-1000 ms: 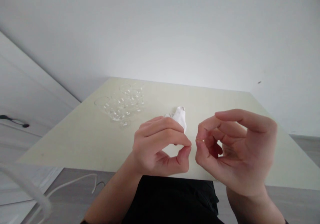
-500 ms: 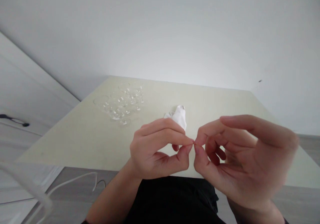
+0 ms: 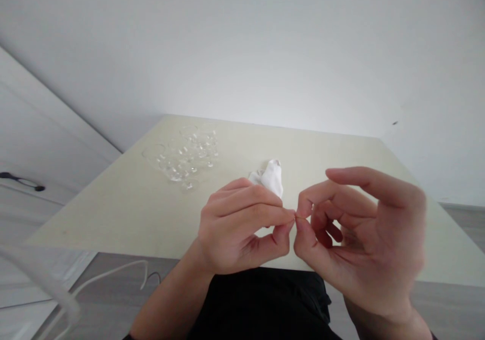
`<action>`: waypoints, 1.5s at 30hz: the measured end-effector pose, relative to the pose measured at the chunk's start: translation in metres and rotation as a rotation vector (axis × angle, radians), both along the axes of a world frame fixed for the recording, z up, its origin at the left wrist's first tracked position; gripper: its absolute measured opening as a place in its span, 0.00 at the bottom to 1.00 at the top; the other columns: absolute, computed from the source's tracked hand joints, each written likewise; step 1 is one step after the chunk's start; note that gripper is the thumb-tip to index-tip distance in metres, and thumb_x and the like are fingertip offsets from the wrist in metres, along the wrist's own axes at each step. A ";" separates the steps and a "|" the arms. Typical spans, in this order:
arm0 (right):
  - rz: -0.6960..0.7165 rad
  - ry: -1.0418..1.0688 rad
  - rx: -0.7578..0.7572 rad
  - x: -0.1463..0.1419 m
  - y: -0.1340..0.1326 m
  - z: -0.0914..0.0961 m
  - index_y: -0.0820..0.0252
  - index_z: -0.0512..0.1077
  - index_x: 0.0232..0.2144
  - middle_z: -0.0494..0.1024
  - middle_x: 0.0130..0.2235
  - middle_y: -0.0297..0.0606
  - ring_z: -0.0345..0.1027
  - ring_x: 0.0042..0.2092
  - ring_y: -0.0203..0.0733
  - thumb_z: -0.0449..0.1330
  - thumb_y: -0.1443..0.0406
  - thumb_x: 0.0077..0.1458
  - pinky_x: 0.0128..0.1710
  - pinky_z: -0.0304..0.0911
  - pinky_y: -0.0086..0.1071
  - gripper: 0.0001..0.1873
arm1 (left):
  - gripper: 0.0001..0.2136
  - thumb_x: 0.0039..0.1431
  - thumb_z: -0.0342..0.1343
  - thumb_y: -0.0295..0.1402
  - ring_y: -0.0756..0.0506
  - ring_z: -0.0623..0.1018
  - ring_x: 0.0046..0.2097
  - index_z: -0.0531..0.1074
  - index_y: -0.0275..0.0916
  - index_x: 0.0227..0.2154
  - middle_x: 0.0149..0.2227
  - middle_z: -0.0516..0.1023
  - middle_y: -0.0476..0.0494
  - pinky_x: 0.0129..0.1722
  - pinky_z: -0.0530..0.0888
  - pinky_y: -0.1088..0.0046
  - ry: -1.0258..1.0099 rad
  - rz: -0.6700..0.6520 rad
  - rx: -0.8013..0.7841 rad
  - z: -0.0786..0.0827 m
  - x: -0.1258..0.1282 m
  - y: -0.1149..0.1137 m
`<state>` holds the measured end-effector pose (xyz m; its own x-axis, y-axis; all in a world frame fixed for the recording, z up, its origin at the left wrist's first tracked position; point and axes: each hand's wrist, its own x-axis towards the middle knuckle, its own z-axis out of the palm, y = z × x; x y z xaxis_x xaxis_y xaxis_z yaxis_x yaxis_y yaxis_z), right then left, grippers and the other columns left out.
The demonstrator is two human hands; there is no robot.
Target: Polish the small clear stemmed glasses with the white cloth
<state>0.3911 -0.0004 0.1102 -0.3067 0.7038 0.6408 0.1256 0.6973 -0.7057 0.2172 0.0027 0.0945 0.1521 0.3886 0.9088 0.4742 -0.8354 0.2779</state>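
Note:
My left hand (image 3: pixel 242 229) is pinched, thumb against forefinger, above the near side of the table (image 3: pixel 125 219). Its fingertips meet those of my right hand (image 3: pixel 359 234), which is also closed in a pinch, with one finger raised and bent. Whatever lies between the fingertips is too small or hidden to make out. Just beyond my left hand lies a crumpled white cloth (image 3: pixel 272 177), partly covered by the fingers. Several clear glasses with stems (image 3: pixel 185 160) stand grouped at the table's left; their outlines are faint.
A white wall (image 3: pixel 265 67) rises behind the table. To the left is a white cabinet front with a dark handle (image 3: pixel 22 182). A pale cable (image 3: pixel 109 270) hangs near the table's front left edge, above a grey floor (image 3: pixel 117 304).
My right hand has turned slightly, its back edge shifting left, while the fingertips stay together. The left hand's fingers have tilted a little. Cloth and glasses have not moved.

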 end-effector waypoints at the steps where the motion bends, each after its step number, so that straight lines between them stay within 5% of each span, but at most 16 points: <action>1: 0.002 -0.008 -0.006 0.000 0.000 0.000 0.45 0.57 0.58 0.76 0.36 0.32 0.64 0.21 0.31 0.64 0.76 0.51 0.14 0.57 0.27 0.37 | 0.05 0.54 0.62 0.24 0.54 0.77 0.27 0.74 0.41 0.30 0.27 0.79 0.52 0.29 0.74 0.76 0.013 0.003 0.004 0.000 0.000 0.000; 45: -0.011 0.086 -0.053 -0.003 -0.007 -0.006 0.44 0.57 0.61 0.75 0.34 0.31 0.62 0.21 0.31 0.63 0.77 0.50 0.13 0.55 0.27 0.41 | 0.06 0.57 0.63 0.33 0.53 0.76 0.27 0.77 0.44 0.38 0.30 0.81 0.51 0.31 0.72 0.73 0.081 0.048 0.130 -0.014 -0.009 0.002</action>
